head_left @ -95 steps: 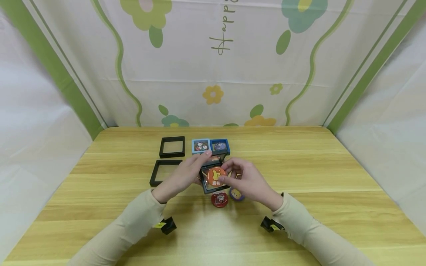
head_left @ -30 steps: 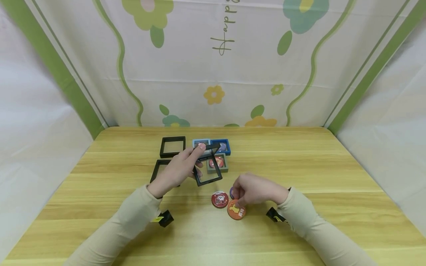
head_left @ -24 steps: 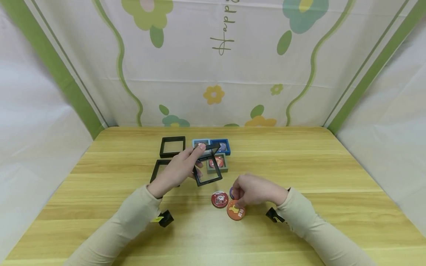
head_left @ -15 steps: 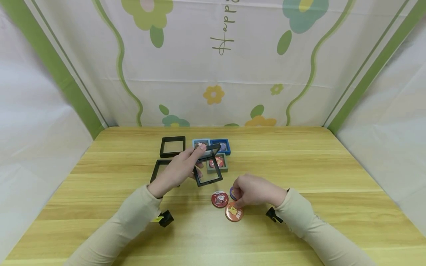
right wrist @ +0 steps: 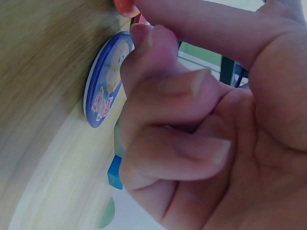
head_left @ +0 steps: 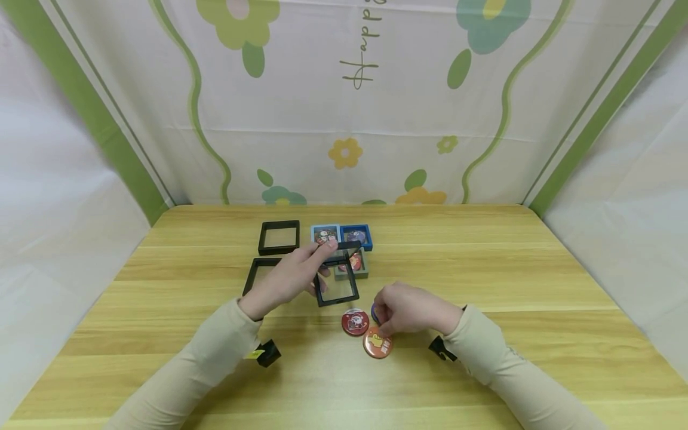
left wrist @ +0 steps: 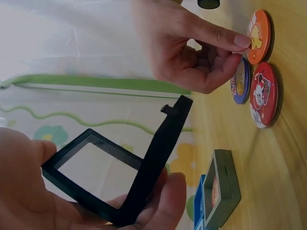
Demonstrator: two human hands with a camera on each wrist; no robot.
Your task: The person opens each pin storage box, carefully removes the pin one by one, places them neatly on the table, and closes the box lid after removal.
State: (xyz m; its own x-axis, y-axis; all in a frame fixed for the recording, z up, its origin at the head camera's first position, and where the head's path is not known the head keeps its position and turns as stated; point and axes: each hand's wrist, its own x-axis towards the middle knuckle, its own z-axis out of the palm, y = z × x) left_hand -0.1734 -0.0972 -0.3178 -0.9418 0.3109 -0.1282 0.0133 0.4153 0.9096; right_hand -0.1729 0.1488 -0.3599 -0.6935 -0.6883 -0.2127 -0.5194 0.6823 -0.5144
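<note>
My left hand (head_left: 292, 272) holds a black floating display frame (head_left: 337, 283), hinged open above the table, thumb on one half and fingers behind. Its two clear windows have nothing between them. My right hand (head_left: 411, 307) is down at the table. Its thumb lies on the rim of an orange button badge (head_left: 378, 343) with a yellow hand print, index fingertip at the badge's edge, other fingers curled. That badge lies flat. Under the curled fingers is a purple-blue badge (right wrist: 106, 81), partly hidden in the head view. To its left lies a red badge (head_left: 355, 322).
Two black frames (head_left: 279, 237) stand at the left, the nearer partly behind my left hand. Behind the held frame are a light blue frame (head_left: 325, 234), a dark blue frame (head_left: 356, 237) and a grey-green frame (head_left: 365, 264), each with a badge inside. A printed cloth hangs behind.
The orange badge went from above the frame to the table beside the other badges, then slid slightly left and turned. Lately my left hand has tilted the black frame and shifted its upper half.
</note>
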